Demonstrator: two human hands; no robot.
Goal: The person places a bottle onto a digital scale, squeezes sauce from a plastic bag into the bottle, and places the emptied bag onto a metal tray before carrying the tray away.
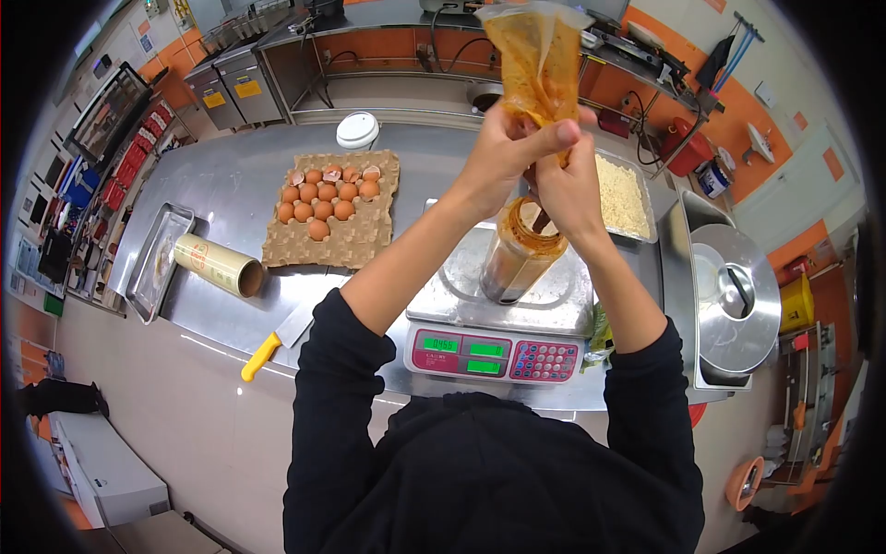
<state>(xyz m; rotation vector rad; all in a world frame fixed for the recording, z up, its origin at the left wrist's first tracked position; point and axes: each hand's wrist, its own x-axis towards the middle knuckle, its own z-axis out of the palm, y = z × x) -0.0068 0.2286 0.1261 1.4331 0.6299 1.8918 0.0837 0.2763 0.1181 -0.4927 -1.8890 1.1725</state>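
Both my hands are closed round a clear plastic bag (pixel 540 55) smeared with orange-brown sauce, held upright over a jar. My left hand (pixel 508 152) grips it from the left, and my right hand (pixel 568 185) squeezes just below its bulging part. Under them, the open glass jar (pixel 517 258) has sauce round its rim and dark contents inside. Something dark pokes into its mouth below my right hand. The jar stands on the steel plate of a scale (pixel 443 286) with a lit green display and a pink keypad panel.
An egg carton (pixel 369 226) holds several brown eggs and shells. Left of it lie a wrap roll (pixel 217 265), a metal tray (pixel 152 277) and a yellow-handled knife (pixel 263 355). A white lid (pixel 357 130) is behind. To the right are a crumb-filled tray (pixel 625 198) and a round steel lid (pixel 757 323).
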